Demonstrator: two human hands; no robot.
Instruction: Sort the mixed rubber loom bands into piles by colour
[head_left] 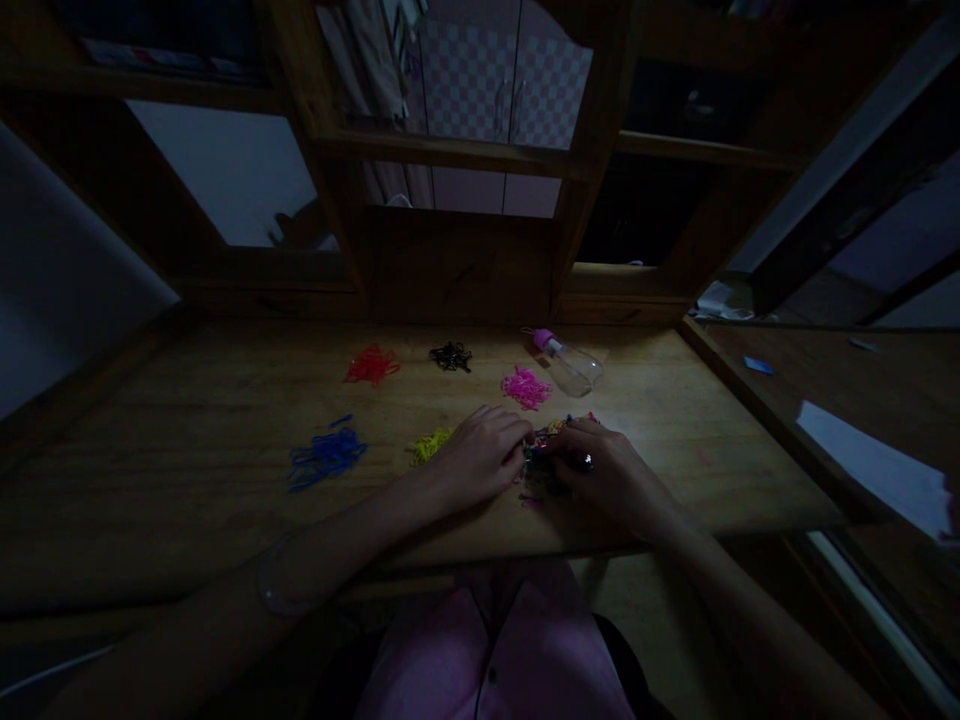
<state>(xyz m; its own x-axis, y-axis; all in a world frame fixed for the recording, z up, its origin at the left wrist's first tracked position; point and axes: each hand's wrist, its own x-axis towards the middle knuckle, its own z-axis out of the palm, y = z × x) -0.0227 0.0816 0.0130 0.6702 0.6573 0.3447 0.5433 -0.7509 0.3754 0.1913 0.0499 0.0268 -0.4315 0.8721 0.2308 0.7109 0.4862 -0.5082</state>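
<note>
1. Bottle [577,374] of clear, see-through material lies on its side beyond the right hand [611,470], its purple-pink cap [545,340] pointing away to the left.
2. The left hand [484,455] hides part of the yellow heap [430,446] just beside it; both hands cover much of the mixed pile [553,429], which lies beneath and between them on the wooden tabletop [675,405].
3. Left fingers are curled, tips close together at the pile; right fingers bend down onto it. Whether either hand pinches a strand, I cannot tell in this dimness.
4. Beyond the left hand lie the red heap [372,365], farther left, and the black heap [451,356]; the pink heap [526,388] lies beyond the gap between the hands.
5. Left of the left hand is the blue heap [328,458], one short blue piece [340,421] just apart.
6. Heaps look like thin, tangled, pliable strands; the tabletop shows smooth grain.
7. Well right of the right hand: flat white paper [874,465], small blue card [758,366].
8. Count: five single-colour heaps, one mixed pile, one bottle.
</note>
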